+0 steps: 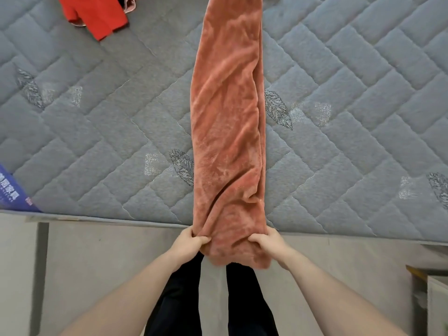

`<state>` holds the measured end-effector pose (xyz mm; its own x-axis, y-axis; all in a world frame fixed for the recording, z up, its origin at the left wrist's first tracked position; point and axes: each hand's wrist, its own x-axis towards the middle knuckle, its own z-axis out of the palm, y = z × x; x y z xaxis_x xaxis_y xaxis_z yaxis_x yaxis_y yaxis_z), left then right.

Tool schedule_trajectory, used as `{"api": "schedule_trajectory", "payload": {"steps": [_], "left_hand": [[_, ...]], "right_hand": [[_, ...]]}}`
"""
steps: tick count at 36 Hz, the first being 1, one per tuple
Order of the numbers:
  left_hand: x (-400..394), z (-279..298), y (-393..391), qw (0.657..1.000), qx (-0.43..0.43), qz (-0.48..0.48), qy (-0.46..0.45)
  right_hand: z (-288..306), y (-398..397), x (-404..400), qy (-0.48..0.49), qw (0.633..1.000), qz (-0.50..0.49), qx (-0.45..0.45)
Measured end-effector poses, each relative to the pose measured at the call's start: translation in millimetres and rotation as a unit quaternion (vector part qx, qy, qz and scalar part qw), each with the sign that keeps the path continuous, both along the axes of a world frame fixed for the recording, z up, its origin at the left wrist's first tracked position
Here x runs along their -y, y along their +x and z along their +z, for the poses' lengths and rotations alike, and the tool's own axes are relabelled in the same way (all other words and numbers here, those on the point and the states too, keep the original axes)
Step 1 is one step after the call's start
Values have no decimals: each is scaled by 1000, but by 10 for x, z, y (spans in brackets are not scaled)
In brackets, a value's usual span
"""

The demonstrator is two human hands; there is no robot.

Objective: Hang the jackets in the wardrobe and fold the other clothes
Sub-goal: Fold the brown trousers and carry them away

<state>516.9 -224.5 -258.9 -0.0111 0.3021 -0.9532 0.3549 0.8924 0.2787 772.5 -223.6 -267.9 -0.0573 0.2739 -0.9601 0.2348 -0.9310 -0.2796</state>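
Fleece garment: plain salmon-pink, plush sheen. Mattress: blue-grey, quilted in a herringbone brick pattern, with dark embroidered leaves and pale speckled squares. Second garment: bright red with pink trim. Label: purple-blue, white lettering. Trousers: black.

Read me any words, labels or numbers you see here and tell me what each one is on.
Blue label at the left edge of the grey mattress: white characters and a small red mark, too blurred to read.
Pink fleece garment, held at its near end by the left hand and the right hand: no text.
Red garment: no text.
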Motion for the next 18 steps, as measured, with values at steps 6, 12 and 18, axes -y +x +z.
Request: {"api": "schedule_trajectory", "payload": {"steps": [6, 12, 18], "left_hand": [[246, 250, 10, 999, 4, 43, -18], [226, 554, 5, 999, -6, 46, -4], [-238, 793, 8, 993, -52, 90, 51]], "right_hand": [[243, -75, 256, -20, 999, -35, 11], [572, -155, 237, 22, 999, 20, 35], [810, -185, -211, 52, 998, -33, 7]]}}
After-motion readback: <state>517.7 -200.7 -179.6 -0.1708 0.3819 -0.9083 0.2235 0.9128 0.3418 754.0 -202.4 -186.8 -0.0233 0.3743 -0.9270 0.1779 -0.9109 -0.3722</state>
